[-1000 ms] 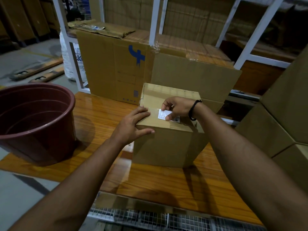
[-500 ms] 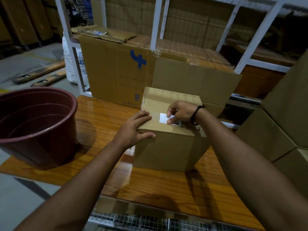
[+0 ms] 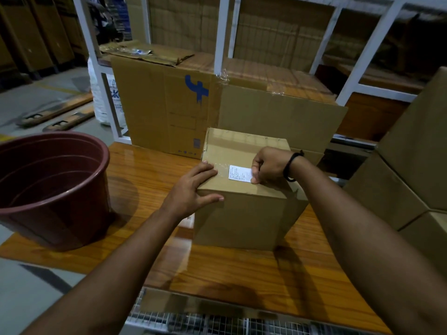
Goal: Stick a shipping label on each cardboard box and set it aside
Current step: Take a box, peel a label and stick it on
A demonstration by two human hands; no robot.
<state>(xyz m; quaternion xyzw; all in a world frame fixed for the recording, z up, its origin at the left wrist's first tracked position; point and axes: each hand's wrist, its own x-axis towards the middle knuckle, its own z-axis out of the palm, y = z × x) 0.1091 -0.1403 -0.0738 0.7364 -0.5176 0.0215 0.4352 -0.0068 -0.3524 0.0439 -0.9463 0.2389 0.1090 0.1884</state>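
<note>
A small brown cardboard box (image 3: 242, 218) stands on the wooden table (image 3: 150, 175). A white shipping label (image 3: 239, 173) lies flat on the box's top, near its front edge. My left hand (image 3: 193, 192) rests spread over the box's front left corner, thumb on the front face. My right hand (image 3: 268, 165), with a black band on the wrist, has its fingers curled and presses on the label's right edge, covering that end of it.
A big maroon plastic tub (image 3: 50, 187) sits at the table's left end. A large cardboard box with a blue mark (image 3: 169, 105) stands behind the small box. More boxes (image 3: 411, 165) are stacked at the right. White shelf frames (image 3: 223, 32) rise behind.
My right hand has slid rightwards across the label, so most of the label now shows. The left hand has stayed on the box's corner.
</note>
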